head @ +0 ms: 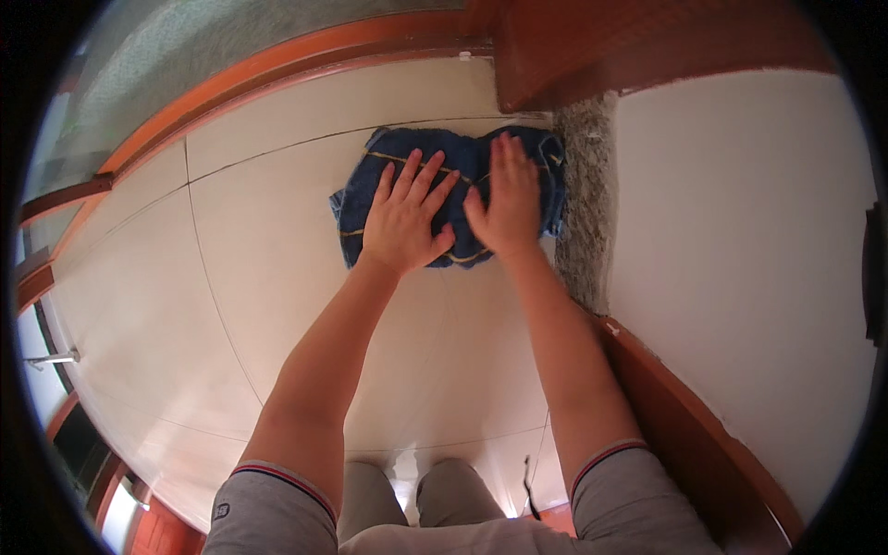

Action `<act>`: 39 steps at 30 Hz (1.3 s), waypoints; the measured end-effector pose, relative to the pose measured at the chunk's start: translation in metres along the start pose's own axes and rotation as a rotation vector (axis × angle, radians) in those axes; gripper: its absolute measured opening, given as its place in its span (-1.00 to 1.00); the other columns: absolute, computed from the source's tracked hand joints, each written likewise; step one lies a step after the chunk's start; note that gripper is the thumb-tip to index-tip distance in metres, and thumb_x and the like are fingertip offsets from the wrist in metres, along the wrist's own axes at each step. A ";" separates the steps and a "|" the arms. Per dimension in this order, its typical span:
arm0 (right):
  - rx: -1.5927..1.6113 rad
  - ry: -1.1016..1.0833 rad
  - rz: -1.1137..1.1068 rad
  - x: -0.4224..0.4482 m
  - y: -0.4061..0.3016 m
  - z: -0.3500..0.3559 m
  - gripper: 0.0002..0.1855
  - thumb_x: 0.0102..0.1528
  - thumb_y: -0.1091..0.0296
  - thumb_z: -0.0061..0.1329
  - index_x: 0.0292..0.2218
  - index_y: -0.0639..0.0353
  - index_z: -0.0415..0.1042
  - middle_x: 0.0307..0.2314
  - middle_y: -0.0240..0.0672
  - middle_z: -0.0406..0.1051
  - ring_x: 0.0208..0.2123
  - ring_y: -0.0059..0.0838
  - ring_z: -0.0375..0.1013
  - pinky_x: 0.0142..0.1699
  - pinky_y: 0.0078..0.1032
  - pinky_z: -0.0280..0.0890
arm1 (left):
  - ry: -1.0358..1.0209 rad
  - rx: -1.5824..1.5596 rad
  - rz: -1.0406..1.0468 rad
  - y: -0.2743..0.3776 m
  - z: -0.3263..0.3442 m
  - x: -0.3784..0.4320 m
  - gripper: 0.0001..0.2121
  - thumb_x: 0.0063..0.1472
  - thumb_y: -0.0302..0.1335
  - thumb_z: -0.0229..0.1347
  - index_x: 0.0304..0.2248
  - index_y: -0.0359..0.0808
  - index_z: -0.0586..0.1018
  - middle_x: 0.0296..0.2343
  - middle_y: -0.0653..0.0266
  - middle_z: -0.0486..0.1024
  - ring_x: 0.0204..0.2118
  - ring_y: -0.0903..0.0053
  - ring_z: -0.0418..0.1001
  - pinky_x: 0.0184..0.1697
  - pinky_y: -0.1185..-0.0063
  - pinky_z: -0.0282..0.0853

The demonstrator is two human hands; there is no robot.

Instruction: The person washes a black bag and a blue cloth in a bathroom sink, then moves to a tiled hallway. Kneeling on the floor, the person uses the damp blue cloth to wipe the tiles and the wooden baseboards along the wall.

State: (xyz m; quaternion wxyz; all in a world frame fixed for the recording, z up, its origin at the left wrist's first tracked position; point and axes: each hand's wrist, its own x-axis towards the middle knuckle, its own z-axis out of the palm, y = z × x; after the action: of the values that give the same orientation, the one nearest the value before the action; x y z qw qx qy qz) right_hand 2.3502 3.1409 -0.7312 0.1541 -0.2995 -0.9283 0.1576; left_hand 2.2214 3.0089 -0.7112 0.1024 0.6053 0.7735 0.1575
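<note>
A dark blue cloth (454,152) with thin yellow lines lies folded and rumpled on the cream floor tiles (291,291). My left hand (406,218) rests flat on its left part, fingers spread and pointing away from me. On the right part lies my right hand (512,198), palm down, its fingers closer together and slightly blurred. Neither hand grips the cloth. The cloth's right edge meets a rough grey stone strip (586,201). Parts of the cloth under both palms are hidden.
A reddish-brown wooden frame (277,69) with a glass pane (229,48) curves along the far left. Reddish-brown wood (548,48) stands beyond the cloth. To the right is a white surface (735,208), with a brown wooden baseboard (680,402) nearer me. My knees (458,485) are at the bottom.
</note>
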 end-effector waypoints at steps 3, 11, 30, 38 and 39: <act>-0.008 -0.080 -0.098 0.015 -0.011 0.006 -0.22 -0.08 0.23 -0.05 0.13 0.43 0.10 0.16 -0.01 0.03 0.22 -0.04 0.01 0.25 -0.12 -0.08 | 0.008 0.061 -0.127 0.005 0.006 -0.008 -0.35 -0.08 -0.23 0.09 0.09 -0.13 0.35 0.16 0.21 0.13 0.24 0.25 0.01 0.24 0.18 -0.09; -0.083 0.157 0.127 0.100 -0.037 0.060 -0.23 0.00 0.20 -0.15 0.15 0.47 0.03 0.18 0.10 -0.05 0.23 0.00 -0.01 0.19 -0.22 0.11 | 0.034 0.154 0.132 -0.100 -0.021 0.084 -0.33 -0.07 -0.26 0.09 0.12 -0.18 0.30 0.19 0.29 0.10 0.27 0.35 -0.02 0.27 0.27 -0.10; 0.100 0.011 -0.312 0.137 -0.139 0.098 -0.20 0.04 -0.16 -0.07 0.17 0.17 0.14 0.21 -0.14 -0.01 0.28 -0.15 -0.14 0.30 -0.20 -0.16 | 0.195 0.359 -0.382 -0.189 -0.054 -0.061 -0.36 0.06 -0.18 -0.02 0.18 -0.02 0.22 0.22 0.27 0.03 0.28 0.25 -0.06 0.27 0.22 -0.16; -0.179 0.043 0.137 0.092 -0.147 0.084 -0.15 0.07 -0.14 -0.14 0.17 0.38 0.07 0.20 0.07 -0.07 0.25 0.13 -0.13 0.27 -0.01 -0.19 | -0.012 0.161 -0.114 -0.196 -0.086 -0.027 -0.31 -0.09 -0.25 0.14 0.12 -0.03 0.30 0.19 0.25 0.11 0.27 0.24 -0.03 0.26 0.18 -0.12; -0.263 0.046 0.211 0.095 -0.147 0.084 -0.15 0.08 -0.13 -0.15 0.17 0.38 0.05 0.21 0.08 -0.08 0.24 0.16 -0.13 0.26 -0.01 -0.18 | 0.035 0.098 -0.042 -0.199 -0.084 -0.013 -0.27 -0.14 -0.23 0.14 0.13 -0.06 0.29 0.20 0.23 0.08 0.27 0.22 -0.04 0.26 0.15 -0.14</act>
State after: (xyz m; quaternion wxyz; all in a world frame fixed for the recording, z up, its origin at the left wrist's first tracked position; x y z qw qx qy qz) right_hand 2.1708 3.0683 -0.7322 0.1174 -0.4164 -0.9005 0.0430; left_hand 2.0149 2.9428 -0.7068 0.0623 0.5903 0.7946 0.1276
